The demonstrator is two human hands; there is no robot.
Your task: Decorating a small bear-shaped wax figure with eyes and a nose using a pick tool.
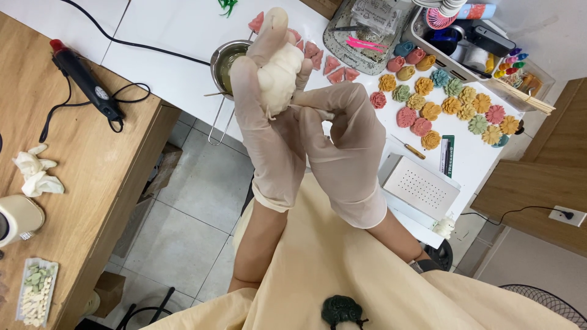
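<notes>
— Room? Tiled floor below, wooden bench (92, 159) at left with a black heat gun (82, 79), white table (177, 36) far and right.

— Hands? Left hand (266, 122), gloved, wrapped around a white waxy lump (280, 76), long axis running near to far. Right hand (345, 143), gloved, just right of it, fingertips pinching at the lump's near edge.

— Beyond? Steel melting pot (225, 61) partly hidden behind the lump; rows of coloured flower shapes (452, 104) far right.

— Unclear? Lump's underside covered by the palm.

At upper right I see coloured flower shapes (449, 105) on the white surface (177, 36); a black heat gun (85, 80) and crumpled tissue (36, 171) lie at left.
</notes>
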